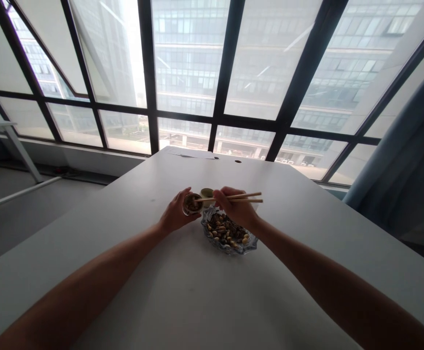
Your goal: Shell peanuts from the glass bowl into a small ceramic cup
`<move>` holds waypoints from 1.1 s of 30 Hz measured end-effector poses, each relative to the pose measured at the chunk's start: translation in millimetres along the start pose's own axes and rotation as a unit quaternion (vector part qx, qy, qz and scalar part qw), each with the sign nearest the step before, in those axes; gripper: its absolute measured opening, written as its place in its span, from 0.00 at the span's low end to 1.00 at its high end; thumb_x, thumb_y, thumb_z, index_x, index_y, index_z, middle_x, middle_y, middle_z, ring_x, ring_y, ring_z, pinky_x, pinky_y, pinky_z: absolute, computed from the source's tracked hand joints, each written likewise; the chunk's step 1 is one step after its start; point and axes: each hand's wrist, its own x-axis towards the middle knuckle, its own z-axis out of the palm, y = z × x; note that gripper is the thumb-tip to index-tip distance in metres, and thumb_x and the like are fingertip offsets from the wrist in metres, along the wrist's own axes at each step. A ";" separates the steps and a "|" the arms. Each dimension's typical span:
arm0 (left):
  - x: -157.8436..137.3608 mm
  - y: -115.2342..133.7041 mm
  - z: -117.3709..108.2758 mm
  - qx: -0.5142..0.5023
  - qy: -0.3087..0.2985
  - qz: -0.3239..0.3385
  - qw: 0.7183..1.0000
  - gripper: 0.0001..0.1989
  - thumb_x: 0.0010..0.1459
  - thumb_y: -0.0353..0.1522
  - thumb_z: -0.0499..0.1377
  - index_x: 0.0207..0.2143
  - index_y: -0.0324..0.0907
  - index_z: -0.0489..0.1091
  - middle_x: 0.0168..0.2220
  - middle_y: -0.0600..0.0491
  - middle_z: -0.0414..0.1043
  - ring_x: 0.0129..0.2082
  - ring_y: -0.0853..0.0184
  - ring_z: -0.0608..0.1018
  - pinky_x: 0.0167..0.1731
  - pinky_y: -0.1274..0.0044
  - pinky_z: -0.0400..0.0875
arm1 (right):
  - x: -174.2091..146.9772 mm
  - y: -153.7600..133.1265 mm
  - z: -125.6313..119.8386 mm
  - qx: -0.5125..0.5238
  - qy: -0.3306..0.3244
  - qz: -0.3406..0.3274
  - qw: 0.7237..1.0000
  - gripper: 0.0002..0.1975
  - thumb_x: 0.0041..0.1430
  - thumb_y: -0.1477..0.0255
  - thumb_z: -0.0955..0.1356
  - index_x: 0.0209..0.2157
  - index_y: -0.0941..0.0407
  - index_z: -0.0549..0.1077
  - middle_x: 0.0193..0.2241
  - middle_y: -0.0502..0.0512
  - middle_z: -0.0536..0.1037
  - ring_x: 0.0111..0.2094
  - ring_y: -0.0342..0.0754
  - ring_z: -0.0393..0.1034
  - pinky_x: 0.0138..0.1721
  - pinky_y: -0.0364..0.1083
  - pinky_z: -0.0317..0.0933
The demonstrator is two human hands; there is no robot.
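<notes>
My left hand [175,212] is closed round a small open jar [193,204], tilted so that its mouth faces me. Dark bits lie inside it, too small to name. My right hand [236,208] grips a pair of wooden chopsticks [248,198], whose tips reach into the jar's mouth. Just below that hand stands a clear glass bowl [229,250] with a scalloped rim. It is filled with mixed nuts and seeds [226,229], some pale and some dark. Behind the jar and partly hidden by my right hand is a container with a greenish top or inside [207,193].
A white table [142,291] spreads under everything, with two dark round holes near its far edge. Beyond it rise large black-framed windows [219,116]. A blue curtain [397,165] hangs at the right, and another white table [18,141] stands at the left.
</notes>
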 end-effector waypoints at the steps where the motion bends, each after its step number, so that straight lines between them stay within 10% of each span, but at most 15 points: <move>1: 0.2 -0.9 0.4 -0.001 0.002 0.001 1.000 0.46 0.47 0.43 0.71 0.64 0.43 0.54 0.55 0.41 0.72 0.55 0.54 0.76 0.53 0.62 0.74 | 4.7 1.3 2.7 -0.002 0.002 0.007 1.000 0.29 0.58 0.44 0.66 0.22 0.56 0.74 0.17 0.53 0.75 0.18 0.43 0.67 0.19 0.42 0.60; 7: 1.4 -8.7 4.4 -0.013 -0.002 -0.005 1.000 0.46 0.47 0.43 0.71 0.63 0.43 0.55 0.54 0.41 0.73 0.54 0.53 0.76 0.52 0.61 0.74 | -1.4 -1.5 -26.8 0.056 0.134 0.039 0.989 0.31 0.57 0.42 0.66 0.21 0.56 0.74 0.13 0.52 0.73 0.15 0.42 0.64 0.16 0.41 0.58; 19: 2.3 -1.5 -0.1 0.049 -0.020 -0.072 0.996 0.43 0.45 0.46 0.71 0.60 0.44 0.60 0.50 0.44 0.75 0.50 0.51 0.78 0.48 0.60 0.76 | -46.1 17.1 -58.9 -0.104 0.020 0.056 0.993 0.29 0.62 0.45 0.64 0.22 0.56 0.74 0.16 0.54 0.75 0.17 0.45 0.69 0.19 0.43 0.62; 33: 4.0 3.0 -2.8 0.081 -0.036 -0.121 0.989 0.40 0.48 0.47 0.69 0.59 0.44 0.61 0.50 0.44 0.76 0.51 0.52 0.78 0.49 0.61 0.75 | -45.8 23.1 -66.4 -0.107 0.033 0.023 0.993 0.28 0.64 0.47 0.63 0.23 0.55 0.74 0.17 0.54 0.76 0.17 0.45 0.69 0.20 0.44 0.63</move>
